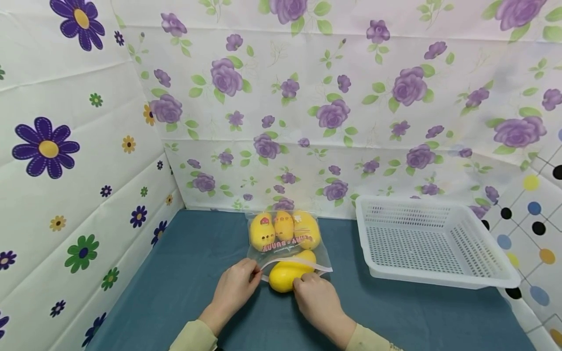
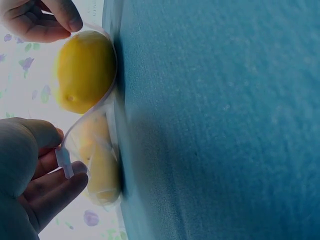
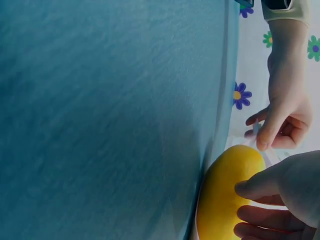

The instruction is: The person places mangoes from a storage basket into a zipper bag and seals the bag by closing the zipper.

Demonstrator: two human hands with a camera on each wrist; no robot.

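Observation:
A clear printed zip bag (image 1: pixel 287 252) lies on the table with three yellow mangoes (image 1: pixel 306 231) at its far end. Another mango (image 1: pixel 284 279) sits in the bag's mouth, its near end sticking out past the zip strip. My left hand (image 1: pixel 237 284) pinches the left corner of the mouth by the zip's slider (image 2: pixel 63 159), between thumb and fingers. At the right side of the mouth, my right hand (image 1: pixel 319 298) has curled fingers pinching the bag's rim. Its thumb and fingertips touch the protruding mango (image 3: pixel 227 200) in the right wrist view.
A white perforated plastic basket (image 1: pixel 434 273) stands on the right of the blue-green table (image 1: pixel 206 234). Flower-print sheets (image 1: pixel 272 97) hang behind and to the left, and a dotted sheet (image 1: pixel 533 229) borders the right.

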